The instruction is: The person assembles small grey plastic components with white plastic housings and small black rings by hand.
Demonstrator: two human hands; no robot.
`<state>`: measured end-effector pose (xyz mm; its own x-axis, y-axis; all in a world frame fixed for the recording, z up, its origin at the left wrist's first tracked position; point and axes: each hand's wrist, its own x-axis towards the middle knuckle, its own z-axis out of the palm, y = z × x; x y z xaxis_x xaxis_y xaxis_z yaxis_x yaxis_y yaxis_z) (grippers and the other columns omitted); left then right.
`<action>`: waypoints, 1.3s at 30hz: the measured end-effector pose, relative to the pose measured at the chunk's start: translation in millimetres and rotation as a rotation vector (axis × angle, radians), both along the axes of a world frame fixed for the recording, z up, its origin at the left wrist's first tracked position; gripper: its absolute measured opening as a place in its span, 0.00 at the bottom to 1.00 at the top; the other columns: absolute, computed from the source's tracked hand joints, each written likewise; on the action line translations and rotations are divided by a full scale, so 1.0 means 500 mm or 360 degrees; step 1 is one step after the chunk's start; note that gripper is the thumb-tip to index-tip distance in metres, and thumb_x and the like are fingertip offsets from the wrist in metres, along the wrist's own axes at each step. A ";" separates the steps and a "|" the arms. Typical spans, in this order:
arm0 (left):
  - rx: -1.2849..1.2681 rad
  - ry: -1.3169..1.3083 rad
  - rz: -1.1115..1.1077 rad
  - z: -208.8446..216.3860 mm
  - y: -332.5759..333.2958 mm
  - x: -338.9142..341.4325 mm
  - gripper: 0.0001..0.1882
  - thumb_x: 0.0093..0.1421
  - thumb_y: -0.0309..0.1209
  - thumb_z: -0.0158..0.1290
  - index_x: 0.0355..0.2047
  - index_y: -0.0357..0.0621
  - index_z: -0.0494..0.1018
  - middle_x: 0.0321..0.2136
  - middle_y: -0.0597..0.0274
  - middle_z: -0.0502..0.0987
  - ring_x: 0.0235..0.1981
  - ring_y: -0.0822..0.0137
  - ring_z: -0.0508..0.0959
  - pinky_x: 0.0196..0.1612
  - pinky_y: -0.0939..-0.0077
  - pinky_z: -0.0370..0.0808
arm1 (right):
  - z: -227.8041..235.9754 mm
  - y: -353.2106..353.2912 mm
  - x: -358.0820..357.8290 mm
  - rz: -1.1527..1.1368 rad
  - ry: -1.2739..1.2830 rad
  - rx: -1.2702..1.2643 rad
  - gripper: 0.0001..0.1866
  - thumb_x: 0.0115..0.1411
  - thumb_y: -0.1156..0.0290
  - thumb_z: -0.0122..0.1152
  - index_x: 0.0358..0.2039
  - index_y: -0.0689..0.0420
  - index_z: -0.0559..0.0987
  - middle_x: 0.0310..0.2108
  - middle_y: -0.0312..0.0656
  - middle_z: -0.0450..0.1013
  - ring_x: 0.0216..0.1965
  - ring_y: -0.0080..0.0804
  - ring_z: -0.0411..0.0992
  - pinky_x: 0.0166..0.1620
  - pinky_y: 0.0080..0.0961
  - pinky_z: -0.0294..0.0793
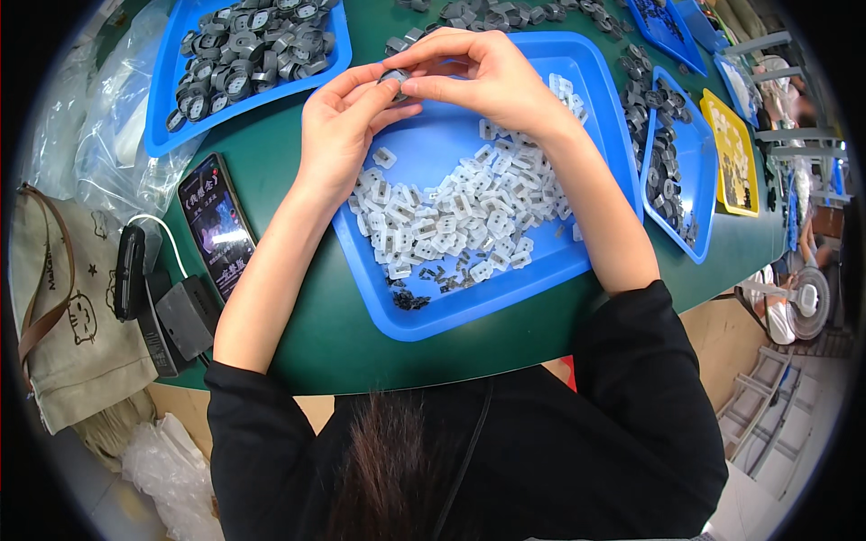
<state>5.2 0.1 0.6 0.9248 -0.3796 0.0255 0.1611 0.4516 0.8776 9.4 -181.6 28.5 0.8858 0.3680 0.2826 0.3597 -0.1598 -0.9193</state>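
A small round dark grey plastic part [395,81] sits between my two hands above the far side of a blue tray [365,279]. From its left, my left hand [343,122] pinches it with thumb and fingers. My right hand [492,77] closes on the same part from the right, thumb and fingertips at its rim. Much of the part is covered by fingers. Below lie many small translucent white plastic pieces [451,216], heaped across the tray. Tiny black pieces [410,299] are gathered at the tray's near left corner.
Another blue tray [158,117] full of round grey parts stands far left. Loose grey parts [478,13] lie beyond my hands. At right are a narrow blue tray [699,216] and a yellow tray [744,153]. A phone [216,221], black boxes [188,316] and a cloth bag [81,316] are left.
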 end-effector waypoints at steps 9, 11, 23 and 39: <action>0.0086 -0.0025 0.0008 0.000 0.000 -0.002 0.16 0.58 0.26 0.52 0.43 0.27 0.66 0.34 0.54 0.76 0.35 0.69 0.77 0.41 0.75 0.77 | 0.005 0.000 -0.006 0.0073 0.0052 0.0038 0.13 0.49 0.74 0.65 0.37 0.59 0.80 0.34 0.39 0.73 0.36 0.27 0.73 0.44 0.22 0.72; 0.0114 -0.0010 0.0022 0.000 -0.002 -0.003 0.16 0.58 0.26 0.52 0.43 0.28 0.66 0.33 0.55 0.76 0.35 0.70 0.77 0.41 0.76 0.77 | 0.002 -0.001 -0.003 0.0090 0.0038 0.0027 0.13 0.49 0.75 0.65 0.37 0.59 0.80 0.34 0.39 0.72 0.37 0.27 0.73 0.44 0.23 0.72; 0.0050 0.0097 0.0082 0.002 -0.001 -0.002 0.12 0.58 0.26 0.51 0.39 0.29 0.67 0.32 0.53 0.76 0.35 0.67 0.78 0.42 0.74 0.77 | 0.006 0.009 -0.009 -0.0003 -0.0095 -0.0060 0.13 0.48 0.74 0.63 0.37 0.58 0.81 0.33 0.39 0.73 0.38 0.29 0.73 0.47 0.25 0.73; 0.0380 -0.0172 0.0436 -0.004 -0.004 -0.012 0.09 0.59 0.26 0.51 0.35 0.30 0.68 0.28 0.53 0.78 0.29 0.68 0.79 0.37 0.81 0.76 | -0.012 0.086 -0.049 -0.0587 0.0133 -0.0204 0.17 0.49 0.62 0.59 0.34 0.63 0.77 0.25 0.45 0.76 0.27 0.28 0.76 0.32 0.23 0.74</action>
<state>-0.7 -1.9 -1.2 0.9896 -0.1258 0.0691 -0.0363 0.2459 0.9686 -15.2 -138.9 22.7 0.9832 0.0485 0.1762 0.1813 -0.3793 -0.9073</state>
